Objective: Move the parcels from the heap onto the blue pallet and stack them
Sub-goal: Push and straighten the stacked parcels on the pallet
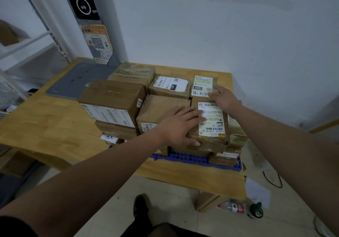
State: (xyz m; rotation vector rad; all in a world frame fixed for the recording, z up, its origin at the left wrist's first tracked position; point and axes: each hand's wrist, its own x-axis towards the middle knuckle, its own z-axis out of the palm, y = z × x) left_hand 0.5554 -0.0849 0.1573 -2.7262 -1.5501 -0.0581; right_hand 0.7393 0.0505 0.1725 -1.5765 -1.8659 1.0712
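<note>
Several brown cardboard parcels stand stacked on the blue pallet (190,158), which lies on a wooden table (45,126). My left hand (180,125) lies flat, fingers spread, on the near top parcel with the white label (213,124); its thumb presses the parcel's near side. My right hand (224,98) reaches past that parcel, with its fingers touching the right edge of the far parcel marked 4-3-2 (201,85). Neither hand is closed around a box. A large box (111,99) tops the stack's left side.
A grey flat device (78,79) lies at the table's far left by a post with an orange poster (98,44). White shelving (23,47) stands left. On the floor under the table's right corner are a box (207,201), a plastic bottle (233,207) and a cable (271,179).
</note>
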